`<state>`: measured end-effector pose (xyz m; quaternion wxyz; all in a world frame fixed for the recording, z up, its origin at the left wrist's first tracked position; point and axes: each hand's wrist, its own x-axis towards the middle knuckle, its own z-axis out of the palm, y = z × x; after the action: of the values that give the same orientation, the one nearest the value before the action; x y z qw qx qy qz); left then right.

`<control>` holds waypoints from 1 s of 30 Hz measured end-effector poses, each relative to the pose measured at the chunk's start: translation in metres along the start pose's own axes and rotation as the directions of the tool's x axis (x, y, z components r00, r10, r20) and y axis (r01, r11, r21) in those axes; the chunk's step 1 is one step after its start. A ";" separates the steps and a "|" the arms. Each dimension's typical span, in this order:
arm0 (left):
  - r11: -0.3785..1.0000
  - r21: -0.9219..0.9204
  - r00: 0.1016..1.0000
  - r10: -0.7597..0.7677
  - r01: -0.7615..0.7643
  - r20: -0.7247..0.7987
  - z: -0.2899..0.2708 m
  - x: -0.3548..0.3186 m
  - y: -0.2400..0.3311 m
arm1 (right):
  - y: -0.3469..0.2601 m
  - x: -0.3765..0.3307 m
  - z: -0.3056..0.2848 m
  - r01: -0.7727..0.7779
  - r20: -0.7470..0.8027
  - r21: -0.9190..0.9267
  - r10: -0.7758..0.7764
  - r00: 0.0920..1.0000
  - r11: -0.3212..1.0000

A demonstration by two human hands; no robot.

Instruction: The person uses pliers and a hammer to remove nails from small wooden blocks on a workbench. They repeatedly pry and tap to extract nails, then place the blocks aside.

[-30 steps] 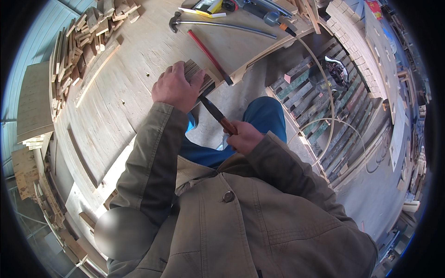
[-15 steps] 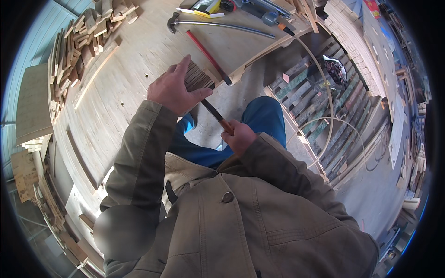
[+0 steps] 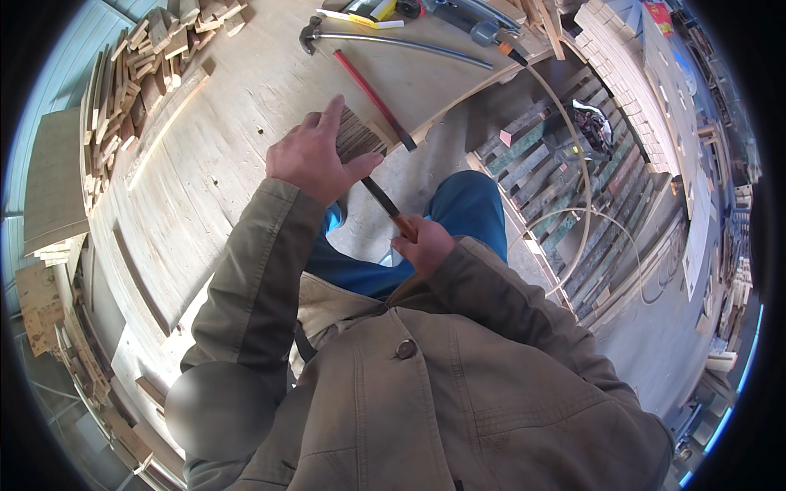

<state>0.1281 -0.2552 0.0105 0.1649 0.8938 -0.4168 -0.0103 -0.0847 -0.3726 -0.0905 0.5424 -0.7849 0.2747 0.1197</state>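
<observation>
My left hand (image 3: 311, 159) grips a ridged block of thin wooden layers (image 3: 360, 137) at the table's edge. Its index finger stretches along the far side and the thumb lies across the near corner. Closed low in front of my body, my right hand (image 3: 426, 247) holds the orange-brown handle of a dark-shafted hand tool (image 3: 381, 197). The shaft slants up to the left thumb, and its far end is hidden there. Just beyond the block lies a red bar with a dark end (image 3: 372, 96). A steel claw hammer (image 3: 401, 42) rests farther back.
The wooden tabletop (image 3: 221, 155) carries a heap of wood offcuts (image 3: 123, 106) at far left. A corded power tool (image 3: 471, 24) lies at the back. Right of my knees, a hose (image 3: 586, 188) loops over a slatted pallet (image 3: 565, 184).
The view has shifted slightly, so the table and tools sit a little differently in it. Both hands keep nearly the same pose and grip.
</observation>
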 end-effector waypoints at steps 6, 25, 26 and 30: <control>0.999 -0.022 0.998 -0.041 0.043 0.052 -0.001 0.001 0.000 | 0.010 0.001 0.018 -0.017 -0.042 0.093 0.021 0.999 0.996; 1.000 0.009 0.999 -0.028 0.029 -0.024 0.007 0.000 0.004 | -0.006 -0.007 0.051 -0.032 -0.128 0.177 0.055 0.990 0.984; 0.999 0.013 0.999 -0.034 0.034 -0.022 0.007 0.000 0.005 | -0.007 -0.006 0.054 -0.020 -0.131 0.196 0.046 0.990 0.980; 0.998 0.020 0.998 -0.060 0.061 -0.017 0.005 -0.001 0.007 | -0.010 -0.005 0.073 0.008 -0.202 0.259 0.046 0.978 0.966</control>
<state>0.1215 -0.2596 0.0075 0.1589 0.9078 -0.3882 -0.0036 -0.0753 -0.3014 -0.1085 0.6073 -0.7130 0.3504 0.0060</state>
